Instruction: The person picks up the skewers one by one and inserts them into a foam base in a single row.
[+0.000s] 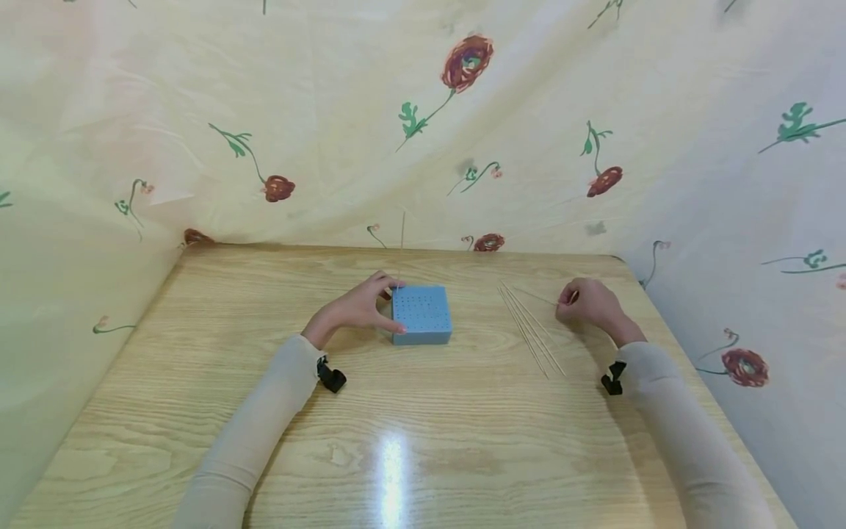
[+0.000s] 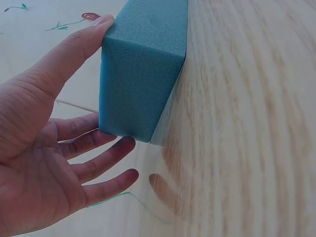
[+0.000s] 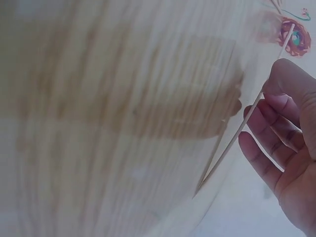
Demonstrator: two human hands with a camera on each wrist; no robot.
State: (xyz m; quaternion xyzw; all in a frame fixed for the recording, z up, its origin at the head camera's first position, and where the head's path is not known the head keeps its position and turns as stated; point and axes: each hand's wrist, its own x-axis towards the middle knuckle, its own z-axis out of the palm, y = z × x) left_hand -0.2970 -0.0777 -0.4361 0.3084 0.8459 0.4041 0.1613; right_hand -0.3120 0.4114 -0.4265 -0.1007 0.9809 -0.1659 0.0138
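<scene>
While left hand grips block, right hand pinches stick; wood-grain table (flowered cloth behind)

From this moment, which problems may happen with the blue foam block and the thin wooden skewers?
The upright skewer stands at a corner of the blue foam block, close to the left hand's grip; shifting fingers might knock it.

The right hand's grip pinches a slanted skewer with a pointed end, which could prick a finger.

The loose skewers lie close by, so they may get bumped.
</scene>
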